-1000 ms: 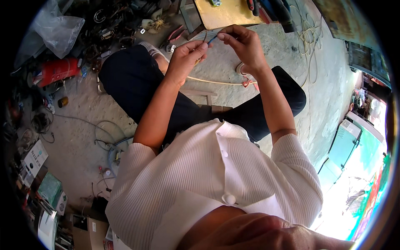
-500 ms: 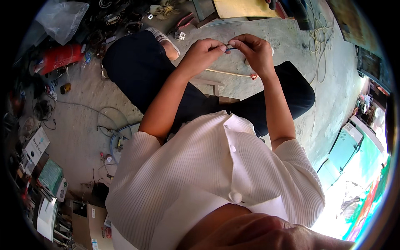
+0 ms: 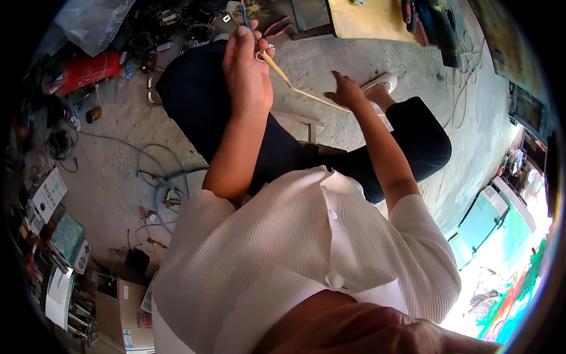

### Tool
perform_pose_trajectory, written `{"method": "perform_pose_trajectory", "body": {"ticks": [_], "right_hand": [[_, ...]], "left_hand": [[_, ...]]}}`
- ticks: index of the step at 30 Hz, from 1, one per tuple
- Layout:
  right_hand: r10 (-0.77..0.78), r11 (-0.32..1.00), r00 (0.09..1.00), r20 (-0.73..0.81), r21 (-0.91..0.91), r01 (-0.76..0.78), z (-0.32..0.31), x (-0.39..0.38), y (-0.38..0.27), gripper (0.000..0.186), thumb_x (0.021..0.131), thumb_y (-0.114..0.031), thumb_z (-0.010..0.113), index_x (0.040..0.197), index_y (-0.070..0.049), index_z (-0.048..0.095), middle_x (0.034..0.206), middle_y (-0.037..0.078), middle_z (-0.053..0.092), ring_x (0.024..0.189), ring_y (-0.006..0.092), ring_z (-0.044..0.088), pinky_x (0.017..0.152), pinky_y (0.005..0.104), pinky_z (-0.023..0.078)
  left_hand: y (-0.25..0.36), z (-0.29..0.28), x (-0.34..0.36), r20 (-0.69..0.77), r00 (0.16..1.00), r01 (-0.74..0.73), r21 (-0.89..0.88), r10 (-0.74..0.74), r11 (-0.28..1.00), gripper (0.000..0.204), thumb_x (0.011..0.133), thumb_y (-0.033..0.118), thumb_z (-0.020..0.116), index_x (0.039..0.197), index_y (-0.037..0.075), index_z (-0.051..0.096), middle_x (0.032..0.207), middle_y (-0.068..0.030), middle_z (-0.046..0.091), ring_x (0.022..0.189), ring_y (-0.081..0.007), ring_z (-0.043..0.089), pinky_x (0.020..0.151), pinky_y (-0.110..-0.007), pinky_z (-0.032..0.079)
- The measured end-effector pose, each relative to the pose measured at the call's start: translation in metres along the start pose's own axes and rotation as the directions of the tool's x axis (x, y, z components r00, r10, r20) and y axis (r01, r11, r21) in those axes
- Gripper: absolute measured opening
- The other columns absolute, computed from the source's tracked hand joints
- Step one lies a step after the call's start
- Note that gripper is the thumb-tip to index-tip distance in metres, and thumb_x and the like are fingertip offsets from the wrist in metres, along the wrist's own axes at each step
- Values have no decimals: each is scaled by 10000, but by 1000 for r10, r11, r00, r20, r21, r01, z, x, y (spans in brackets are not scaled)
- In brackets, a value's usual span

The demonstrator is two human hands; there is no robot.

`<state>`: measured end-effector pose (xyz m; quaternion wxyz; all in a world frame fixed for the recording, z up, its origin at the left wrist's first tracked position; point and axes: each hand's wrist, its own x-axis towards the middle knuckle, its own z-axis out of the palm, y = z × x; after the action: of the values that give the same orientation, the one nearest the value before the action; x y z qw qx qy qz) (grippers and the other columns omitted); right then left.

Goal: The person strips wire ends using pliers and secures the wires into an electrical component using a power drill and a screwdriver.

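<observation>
My left hand [image 3: 246, 71] is raised above my left knee, closed on a cream cable [image 3: 277, 71] whose stripped end shows a blue wire [image 3: 244, 15] and a brownish one sticking up past the fingers. The cable runs down to the right, passing beneath my right hand [image 3: 345, 91], which is open with its fingers apart and nothing visible in them. Whether it touches the cable I cannot tell. Red-handled pliers [image 3: 277, 26] lie on the concrete floor beyond my left hand.
A yellow board [image 3: 371, 17] with tools is ahead, coiled cable [image 3: 463, 88] at right. Left are a red cylinder [image 3: 88, 71], hoses [image 3: 159, 194], cardboard boxes [image 3: 135, 312] and piled parts. A wooden frame [image 3: 300, 121] lies between my legs, which wear dark trousers and sandals.
My left hand has moved up and leftward with the wire end. My right hand has let go of the wire, dropped lower and opened.
</observation>
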<state>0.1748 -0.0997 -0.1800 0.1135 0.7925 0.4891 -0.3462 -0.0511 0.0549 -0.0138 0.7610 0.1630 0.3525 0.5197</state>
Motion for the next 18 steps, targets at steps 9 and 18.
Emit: {"method": "perform_pose_trajectory", "body": {"ticks": [9,18], "right_hand": [[-98,960,976,-195,238,144,71,185,-110,296,879,-152,529,1175,-134,543,1134,165,585,1049,364,592,881,444,491],[-77,990,948,-308,-137,36,75,270,-134,246,916,-230,479,1143,-211,570,1178,125,524,1103,338,557,824,489,501]], "left_hand": [[-4,-12,-5,-57,976,211,28,-209,977,215,993,218,498,1102,43,560,944,-11,537,812,-81,468,759,-245,392],[12,1,6,4,959,266,345,-284,900,226,989,218,502,1052,7,552,937,-12,547,826,-91,464,776,-232,374]]}}
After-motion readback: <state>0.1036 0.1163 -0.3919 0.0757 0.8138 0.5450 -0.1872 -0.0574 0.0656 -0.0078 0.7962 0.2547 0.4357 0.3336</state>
